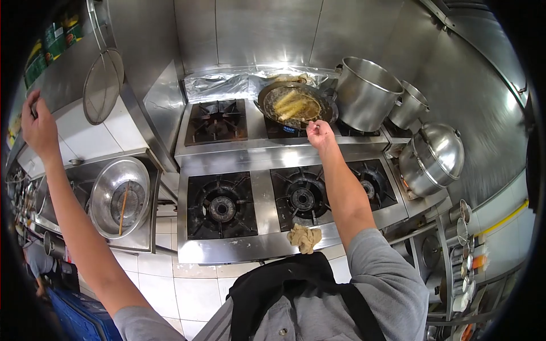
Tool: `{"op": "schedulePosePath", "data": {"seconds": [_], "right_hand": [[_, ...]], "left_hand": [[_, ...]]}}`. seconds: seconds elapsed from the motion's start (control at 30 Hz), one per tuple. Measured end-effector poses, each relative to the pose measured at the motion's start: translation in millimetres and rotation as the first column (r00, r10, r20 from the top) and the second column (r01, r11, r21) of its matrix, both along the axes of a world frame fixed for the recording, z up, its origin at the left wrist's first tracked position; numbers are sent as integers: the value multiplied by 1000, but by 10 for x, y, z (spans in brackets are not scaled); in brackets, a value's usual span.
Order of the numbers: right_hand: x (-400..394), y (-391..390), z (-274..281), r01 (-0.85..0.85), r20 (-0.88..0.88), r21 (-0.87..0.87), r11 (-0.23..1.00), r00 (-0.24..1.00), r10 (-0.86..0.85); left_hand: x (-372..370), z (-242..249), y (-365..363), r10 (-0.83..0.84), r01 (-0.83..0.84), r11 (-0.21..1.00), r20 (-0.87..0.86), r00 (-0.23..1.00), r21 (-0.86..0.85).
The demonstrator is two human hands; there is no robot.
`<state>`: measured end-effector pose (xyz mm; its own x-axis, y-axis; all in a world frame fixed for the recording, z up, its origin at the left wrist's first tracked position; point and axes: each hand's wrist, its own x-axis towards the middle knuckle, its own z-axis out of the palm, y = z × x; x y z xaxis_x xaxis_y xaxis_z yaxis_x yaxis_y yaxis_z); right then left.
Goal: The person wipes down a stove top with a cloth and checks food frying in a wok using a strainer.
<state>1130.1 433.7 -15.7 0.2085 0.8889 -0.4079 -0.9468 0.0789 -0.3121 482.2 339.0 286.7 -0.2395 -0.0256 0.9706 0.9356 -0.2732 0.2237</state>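
Note:
My right hand (320, 133) is closed around the handle of what looks like a wire skimmer (317, 109), at the near rim of a dark wok (266, 92). Long golden pieces of food (293, 105) lie in bubbling oil in the wok, over a blue flame. My left hand (41, 128) is raised at the far left, with its fingers curled. Something dark shows between those fingers, too small to name. Near the left hand, a large round mesh strainer (103, 86) hangs by its long handle.
A tall steel pot (367, 94), a smaller pot (410, 105) and a domed steamer (432, 159) stand on the right. A crumpled cloth (304, 238) lies on the stove's front edge. At left, a metal bowl (142, 176) holds a wooden stick. Foil (216, 86) lines the back.

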Motion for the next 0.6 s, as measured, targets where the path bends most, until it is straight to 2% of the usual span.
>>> {"op": "schedulePosePath", "data": {"seconds": [0.07, 0.2, 0.33, 0.4, 0.43, 0.47, 0.5, 0.53, 0.57, 0.6], "right_hand": [[29, 0, -54, 9, 70, 46, 999, 997, -12], [84, -93, -158, -40, 156, 12, 999, 987, 37], [-60, -644, -18, -15, 172, 30, 999, 985, 9], [-229, -1165, 7, 21, 403, -37, 999, 915, -4], [-236, -1428, -172, -115, 537, -36, 993, 835, 116], [-250, -1717, -354, -249, 658, -56, 967, 719, 223], [-343, -1992, -427, -320, 835, -276, 907, 387, 391], [-436, -2291, -495, -297, 855, -496, 816, -6, 518], [-354, -2522, -1094, -259, 858, -458, 850, -380, 347], [-265, -2749, -1697, -177, 700, -374, 910, -698, 151]], "left_hand": [[15, 1, -8, -40, 40, 999, -14, 999, 7], [46, 3, -24, -13, 13, 1000, -13, 1000, 6], [59, -5, -34, -52, 52, 999, 14, 999, -10], [43, -13, -46, -73, 73, 997, 20, 997, -20], [25, -13, -36, -77, 77, 997, 5, 997, -13], [14, -16, -30, -80, 80, 997, -8, 997, -7], [14, -14, -29, -78, 77, 997, -7, 997, -16], [18, -12, -25, -75, 76, 997, 11, 997, -15], [23, -17, -26, -73, 73, 997, 27, 997, -17], [53, -24, -43, -70, 70, 997, 26, 997, -31]]}}
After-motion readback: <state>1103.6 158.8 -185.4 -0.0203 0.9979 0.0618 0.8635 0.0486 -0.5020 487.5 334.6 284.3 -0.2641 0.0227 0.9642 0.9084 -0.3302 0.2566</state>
